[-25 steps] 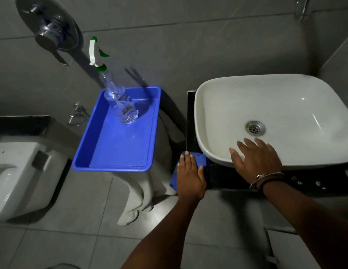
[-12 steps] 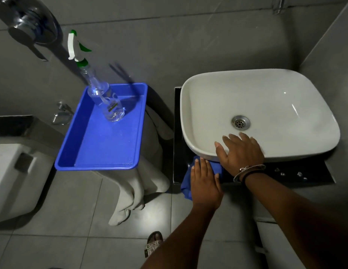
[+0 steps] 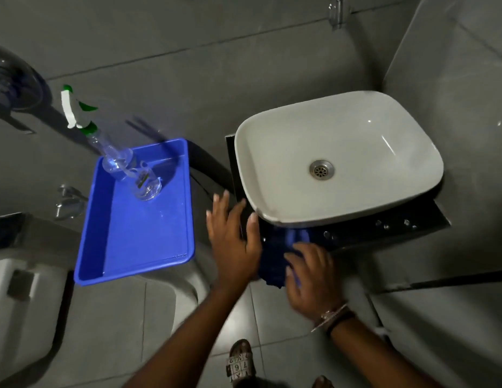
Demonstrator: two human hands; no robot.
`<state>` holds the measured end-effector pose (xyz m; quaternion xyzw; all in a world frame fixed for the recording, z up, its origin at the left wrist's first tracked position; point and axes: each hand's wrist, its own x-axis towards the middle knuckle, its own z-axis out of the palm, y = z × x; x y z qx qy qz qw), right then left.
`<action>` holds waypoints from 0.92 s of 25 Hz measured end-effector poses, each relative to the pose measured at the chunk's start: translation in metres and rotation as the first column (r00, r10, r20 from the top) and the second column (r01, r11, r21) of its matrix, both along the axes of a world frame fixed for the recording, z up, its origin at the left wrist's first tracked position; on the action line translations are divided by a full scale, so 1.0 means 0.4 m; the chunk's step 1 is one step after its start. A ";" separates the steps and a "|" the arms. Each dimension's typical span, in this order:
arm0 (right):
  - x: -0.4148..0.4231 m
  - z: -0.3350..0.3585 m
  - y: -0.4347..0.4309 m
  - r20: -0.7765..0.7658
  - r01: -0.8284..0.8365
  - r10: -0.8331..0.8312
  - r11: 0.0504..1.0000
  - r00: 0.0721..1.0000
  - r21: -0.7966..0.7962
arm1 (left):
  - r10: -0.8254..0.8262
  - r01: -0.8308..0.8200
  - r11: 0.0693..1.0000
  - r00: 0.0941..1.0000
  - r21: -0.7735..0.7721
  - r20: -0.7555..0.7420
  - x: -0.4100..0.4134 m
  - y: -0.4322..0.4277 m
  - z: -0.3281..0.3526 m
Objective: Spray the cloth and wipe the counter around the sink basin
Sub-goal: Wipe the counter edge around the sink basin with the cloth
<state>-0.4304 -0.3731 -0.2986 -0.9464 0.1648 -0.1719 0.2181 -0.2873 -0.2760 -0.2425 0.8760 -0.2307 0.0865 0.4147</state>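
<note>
A white sink basin (image 3: 356, 152) sits on a narrow black counter (image 3: 390, 232). A blue cloth (image 3: 275, 259) lies bunched at the counter's front left corner, just under the basin's rim. My right hand (image 3: 311, 275) grips the cloth from the right. My left hand (image 3: 233, 236) rests flat with its fingers spread at the counter's left corner, touching the cloth's left edge. A clear spray bottle (image 3: 126, 169) with a white and green trigger head stands tilted in a blue tray (image 3: 143, 239) to the left.
A white toilet (image 3: 17, 312) stands at the far left. A grey cloth-draped stand (image 3: 188, 278) carries the tray. Grey tiled wall rises behind, with a tap (image 3: 336, 12) above the basin. My sandalled foot (image 3: 241, 362) is on the tiled floor below.
My right hand left the basin's front rim and came down onto the cloth. My left hand slid off the cloth to the left corner. The camera view tilted.
</note>
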 end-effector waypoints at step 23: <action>-0.044 -0.193 -0.449 -0.256 0.155 -0.217 0.958 0.942 -0.243 | -0.173 0.152 0.723 0.984 0.674 -0.036 0.201 -0.223 -0.046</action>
